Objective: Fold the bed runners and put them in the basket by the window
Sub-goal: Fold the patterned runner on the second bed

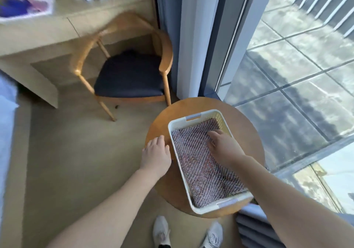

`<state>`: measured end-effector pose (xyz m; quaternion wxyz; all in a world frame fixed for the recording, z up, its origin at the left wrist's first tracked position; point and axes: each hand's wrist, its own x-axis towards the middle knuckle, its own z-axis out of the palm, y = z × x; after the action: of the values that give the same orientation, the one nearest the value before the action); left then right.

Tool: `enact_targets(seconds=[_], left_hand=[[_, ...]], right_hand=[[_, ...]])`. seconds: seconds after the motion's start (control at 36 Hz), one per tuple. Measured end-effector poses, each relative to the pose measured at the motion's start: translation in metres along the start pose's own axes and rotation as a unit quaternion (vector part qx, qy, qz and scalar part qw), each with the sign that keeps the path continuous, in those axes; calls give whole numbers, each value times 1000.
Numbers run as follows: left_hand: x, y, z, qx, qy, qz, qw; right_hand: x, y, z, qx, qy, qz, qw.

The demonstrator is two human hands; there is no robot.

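A folded bed runner (203,173) with a red, white and dark woven pattern lies flat inside a white plastic basket (177,126). The basket stands on a small round wooden table (159,127) beside the window. My right hand (223,145) rests palm down on the runner inside the basket, fingers spread and holding nothing. My left hand (156,155) hovers just outside the basket's left wall, over the table's edge, fingers loosely apart and empty.
A wooden armchair (130,71) with a dark seat stands behind the table, pushed toward a beige desk (38,43). Grey curtains (183,37) and a floor-length window (297,75) lie to the right. A bed edge (5,123) shows at far left. My shoes (188,232) are on the carpet.
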<state>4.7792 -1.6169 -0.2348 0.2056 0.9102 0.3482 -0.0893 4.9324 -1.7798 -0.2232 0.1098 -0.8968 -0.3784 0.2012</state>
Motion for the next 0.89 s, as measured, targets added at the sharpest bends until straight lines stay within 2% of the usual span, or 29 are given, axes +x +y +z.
enact_targets(seconds=[0.19, 0.44, 0.67, 0.89], left_hand=[[-9, -74, -108, -23, 110, -41, 993], [-81, -145, -207, -22, 235, -124, 964], [-187, -175, -223, -26, 303, -234, 923], [-323, -181, -195, -23, 320, -383, 866]], right_hand=[[14, -109, -65, -19, 56, -49, 997], [28, -234, -97, -18, 106, -191, 976], [10, -308, -98, -35, 61, -329, 942], [-55, -371, -59, -69, -12, -467, 881]])
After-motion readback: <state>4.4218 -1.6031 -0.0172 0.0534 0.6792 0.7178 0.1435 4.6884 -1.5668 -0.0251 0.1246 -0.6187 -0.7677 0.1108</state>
